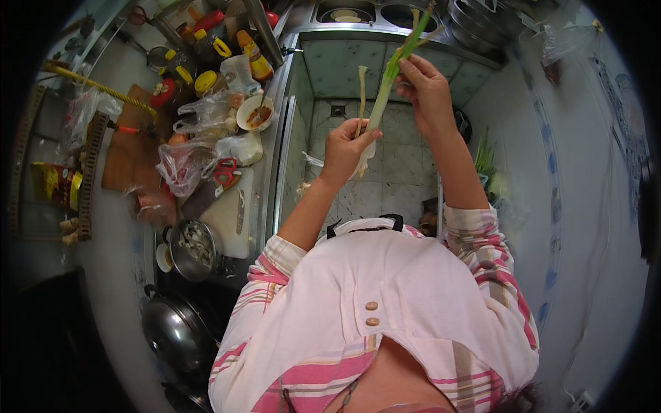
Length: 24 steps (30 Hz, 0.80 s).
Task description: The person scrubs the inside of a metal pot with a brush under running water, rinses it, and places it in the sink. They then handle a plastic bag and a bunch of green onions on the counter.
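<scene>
Both my hands are raised over the tiled floor, with a green onion stalk (384, 93) held between them. My left hand (347, 147) grips the stalk's pale lower end, and a dry, yellowish stem (362, 95) stands up from the same grip. Thin papery strands hang below those fingers. Higher up, my right hand (424, 88) pinches the green part between thumb and fingers. The stalk's green top and some withered leaves stick out beyond it, in front of the sink. What lies inside my left palm is partly hidden.
A steel double sink (346, 11) is at the far side. On the left counter are a white cutting board (227, 217) with a knife (240, 211), red-handled scissors (225, 171), a bowl of sauce (254, 112), bottles and a pot of sliced food (193, 248). Leafy greens (484, 157) stand at the right.
</scene>
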Tool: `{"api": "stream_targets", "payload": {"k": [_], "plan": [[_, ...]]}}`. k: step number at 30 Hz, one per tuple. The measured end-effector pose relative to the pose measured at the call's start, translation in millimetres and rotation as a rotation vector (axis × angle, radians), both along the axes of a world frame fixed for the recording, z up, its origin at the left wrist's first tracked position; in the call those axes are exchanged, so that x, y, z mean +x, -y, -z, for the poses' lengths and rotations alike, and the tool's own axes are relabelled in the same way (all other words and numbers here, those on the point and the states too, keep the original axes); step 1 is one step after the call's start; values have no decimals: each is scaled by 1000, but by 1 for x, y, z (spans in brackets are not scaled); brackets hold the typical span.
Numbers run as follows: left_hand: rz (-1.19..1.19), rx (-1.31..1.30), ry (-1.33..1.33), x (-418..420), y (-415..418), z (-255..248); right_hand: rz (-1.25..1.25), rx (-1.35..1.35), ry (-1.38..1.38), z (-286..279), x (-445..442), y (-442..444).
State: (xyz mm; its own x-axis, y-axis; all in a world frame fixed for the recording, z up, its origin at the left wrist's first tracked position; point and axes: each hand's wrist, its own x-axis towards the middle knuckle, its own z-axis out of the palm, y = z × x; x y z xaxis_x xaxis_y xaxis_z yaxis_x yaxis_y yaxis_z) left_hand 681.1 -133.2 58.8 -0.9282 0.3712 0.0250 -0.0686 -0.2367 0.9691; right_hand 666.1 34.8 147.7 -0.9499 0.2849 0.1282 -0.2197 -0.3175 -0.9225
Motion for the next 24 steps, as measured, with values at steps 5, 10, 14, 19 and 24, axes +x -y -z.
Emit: {"api": "stream_targets", "payload": {"k": [5,10,14,19,24], "plan": [[100,88,100,-14,15,-6,-123,-157,-78,7,-26,-1],[251,313,100,-38,27,1,-338,-477,-143,22,-42,9],[209,349,98,-52,28,-4,-396,-814,-169,42,-59,23],[76,520,188,-72,17,-6,-317,-567,-91,64,-51,56],[-97,615,164,-124,27,-17,-163,-23,175,94,-33,33]]}}
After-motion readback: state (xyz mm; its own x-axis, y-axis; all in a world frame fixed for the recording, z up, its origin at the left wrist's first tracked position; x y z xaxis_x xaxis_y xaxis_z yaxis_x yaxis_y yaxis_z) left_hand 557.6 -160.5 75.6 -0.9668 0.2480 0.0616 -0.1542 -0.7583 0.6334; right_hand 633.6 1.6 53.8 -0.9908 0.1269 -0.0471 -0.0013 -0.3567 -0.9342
